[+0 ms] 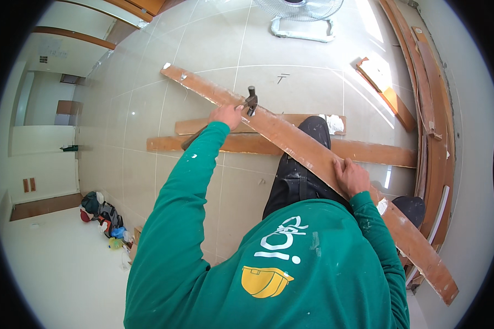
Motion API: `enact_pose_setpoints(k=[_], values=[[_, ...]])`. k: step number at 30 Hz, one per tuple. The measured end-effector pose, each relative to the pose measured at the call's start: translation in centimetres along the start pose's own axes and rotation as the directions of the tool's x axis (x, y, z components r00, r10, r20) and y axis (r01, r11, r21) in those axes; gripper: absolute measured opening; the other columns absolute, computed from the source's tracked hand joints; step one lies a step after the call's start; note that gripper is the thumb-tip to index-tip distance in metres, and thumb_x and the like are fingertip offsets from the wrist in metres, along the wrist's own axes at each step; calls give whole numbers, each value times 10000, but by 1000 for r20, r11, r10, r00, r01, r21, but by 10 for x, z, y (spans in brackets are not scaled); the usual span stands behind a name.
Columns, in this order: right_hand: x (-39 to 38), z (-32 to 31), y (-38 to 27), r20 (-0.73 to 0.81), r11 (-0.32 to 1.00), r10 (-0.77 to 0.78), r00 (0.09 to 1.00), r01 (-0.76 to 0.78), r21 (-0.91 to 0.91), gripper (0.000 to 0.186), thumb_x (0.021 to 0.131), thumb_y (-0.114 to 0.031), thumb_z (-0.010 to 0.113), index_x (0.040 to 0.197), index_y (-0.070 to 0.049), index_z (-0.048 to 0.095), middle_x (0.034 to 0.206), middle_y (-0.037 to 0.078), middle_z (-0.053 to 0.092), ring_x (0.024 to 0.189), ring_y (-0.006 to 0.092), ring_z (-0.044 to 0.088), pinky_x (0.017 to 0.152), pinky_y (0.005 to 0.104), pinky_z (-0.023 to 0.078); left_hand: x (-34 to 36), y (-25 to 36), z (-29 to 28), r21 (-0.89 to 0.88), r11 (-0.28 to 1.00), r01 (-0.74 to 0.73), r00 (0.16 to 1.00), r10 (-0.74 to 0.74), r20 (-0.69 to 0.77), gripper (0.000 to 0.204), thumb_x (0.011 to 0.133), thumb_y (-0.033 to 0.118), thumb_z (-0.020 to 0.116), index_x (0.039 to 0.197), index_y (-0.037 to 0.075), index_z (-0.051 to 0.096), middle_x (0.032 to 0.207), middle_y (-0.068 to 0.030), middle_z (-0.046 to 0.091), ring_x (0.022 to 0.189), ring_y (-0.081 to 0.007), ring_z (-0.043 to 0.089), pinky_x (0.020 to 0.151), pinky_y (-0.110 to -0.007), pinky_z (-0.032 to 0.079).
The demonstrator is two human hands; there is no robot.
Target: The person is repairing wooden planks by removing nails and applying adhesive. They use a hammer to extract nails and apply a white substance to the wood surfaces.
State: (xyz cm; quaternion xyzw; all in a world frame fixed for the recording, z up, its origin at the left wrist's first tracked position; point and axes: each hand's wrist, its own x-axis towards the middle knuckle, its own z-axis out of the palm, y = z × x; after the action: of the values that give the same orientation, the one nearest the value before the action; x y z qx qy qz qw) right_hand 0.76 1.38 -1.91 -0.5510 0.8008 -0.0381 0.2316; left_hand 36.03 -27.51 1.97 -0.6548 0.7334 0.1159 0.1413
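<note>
- Gripped in the left hand: a hammer, fingers wrapped round its handle, metal head resting on the long plank.
- Right hand pressed down on the same plank nearer the body, fingers curled over its edge.
- Long plank runs diagonally, resting across two shorter boards lying on the tiled floor.
- Dark trouser knee under the plank.
- Fan base far off; bundle of bags at left.
</note>
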Motion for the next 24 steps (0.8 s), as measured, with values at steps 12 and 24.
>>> enact_pose_setpoints(k=[12, 24], values=[[-2, -3, -9, -20, 1000, 0, 1000, -1, -15, 595, 1022, -598, 500, 944, -28, 648, 888, 241, 733, 850, 422, 719, 753, 534, 567, 90, -93, 26, -400, 901, 168, 836, 85, 542, 702, 1035, 734, 373, 826, 88, 553, 552, -27, 463, 401, -136, 436, 375, -348, 381], [-1, 1, -7, -76, 1000, -27, 997, 28, 13, 565, 1016, -577, 529, 894, -37, 646, 834, 221, 727, 815, 414, 714, 728, 540, 560, 102, -92, 13, -420, 891, 176, 803, 117, 585, 646, 1013, 722, 471, 816, 114, 562, 536, -10, 476, 416, -115, 453, 373, -323, 327]])
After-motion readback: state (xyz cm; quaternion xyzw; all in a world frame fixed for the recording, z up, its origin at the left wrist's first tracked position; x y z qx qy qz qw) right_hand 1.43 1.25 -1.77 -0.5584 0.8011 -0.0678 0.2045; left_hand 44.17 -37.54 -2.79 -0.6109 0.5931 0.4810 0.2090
